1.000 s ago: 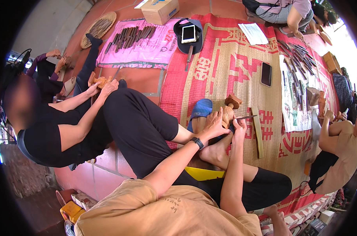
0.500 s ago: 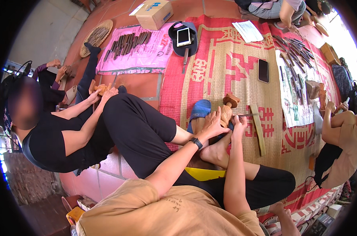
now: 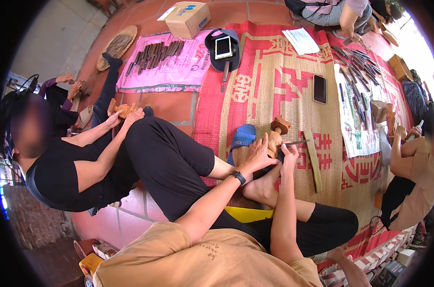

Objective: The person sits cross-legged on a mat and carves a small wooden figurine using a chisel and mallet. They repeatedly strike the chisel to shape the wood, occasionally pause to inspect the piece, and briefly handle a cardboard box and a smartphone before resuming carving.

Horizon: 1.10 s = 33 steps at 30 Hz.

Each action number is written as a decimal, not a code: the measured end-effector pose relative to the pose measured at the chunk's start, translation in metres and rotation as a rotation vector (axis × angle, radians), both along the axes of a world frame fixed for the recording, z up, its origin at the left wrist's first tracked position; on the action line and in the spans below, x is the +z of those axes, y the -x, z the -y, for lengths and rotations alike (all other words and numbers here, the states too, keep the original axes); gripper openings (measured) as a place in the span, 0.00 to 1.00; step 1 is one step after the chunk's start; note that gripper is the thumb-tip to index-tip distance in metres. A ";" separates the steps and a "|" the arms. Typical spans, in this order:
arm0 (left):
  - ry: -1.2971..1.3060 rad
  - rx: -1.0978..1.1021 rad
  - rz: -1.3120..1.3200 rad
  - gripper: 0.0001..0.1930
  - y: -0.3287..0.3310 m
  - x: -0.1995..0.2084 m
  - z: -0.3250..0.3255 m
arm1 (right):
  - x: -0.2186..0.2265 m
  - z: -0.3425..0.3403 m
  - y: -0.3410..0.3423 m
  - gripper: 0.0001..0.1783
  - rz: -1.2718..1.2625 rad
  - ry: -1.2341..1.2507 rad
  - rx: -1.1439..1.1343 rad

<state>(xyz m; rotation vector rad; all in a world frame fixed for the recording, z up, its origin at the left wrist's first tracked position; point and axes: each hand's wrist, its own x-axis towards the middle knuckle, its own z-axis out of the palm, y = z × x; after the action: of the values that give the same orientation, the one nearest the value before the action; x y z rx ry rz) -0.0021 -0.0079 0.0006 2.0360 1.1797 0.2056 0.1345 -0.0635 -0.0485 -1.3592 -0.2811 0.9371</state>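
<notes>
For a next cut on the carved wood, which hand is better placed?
Right, probably: the right hand holds the thin dark tool beside the carved wood, while the left hand rests against the wood.

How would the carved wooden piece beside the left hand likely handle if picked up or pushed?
The carved wooden piece looks like solid wood, so it is probably stiff. Its rounded body and wider, angular far end suggest it would roll unevenly if pushed. The narrow neck between them may be its most fragile spot.
</notes>
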 end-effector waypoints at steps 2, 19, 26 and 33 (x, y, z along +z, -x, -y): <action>-0.010 0.004 -0.009 0.64 -0.001 0.002 0.000 | 0.000 -0.001 0.000 0.06 0.017 -0.015 0.016; -0.015 -0.006 -0.007 0.64 0.000 0.003 0.001 | -0.009 0.003 -0.005 0.05 -0.011 -0.009 0.009; 0.093 -0.001 0.070 0.60 0.004 0.009 -0.009 | -0.004 0.002 -0.009 0.06 -0.152 -0.041 -0.280; -0.030 0.630 0.755 0.22 0.008 0.013 -0.136 | 0.043 -0.001 -0.011 0.04 -0.063 -0.103 -0.276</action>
<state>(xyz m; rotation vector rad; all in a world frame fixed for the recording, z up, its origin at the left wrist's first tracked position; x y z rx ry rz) -0.0098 0.1278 0.0133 1.3240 1.2502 1.1821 0.1453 -0.0625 -0.0054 -1.2348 -0.0886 0.7231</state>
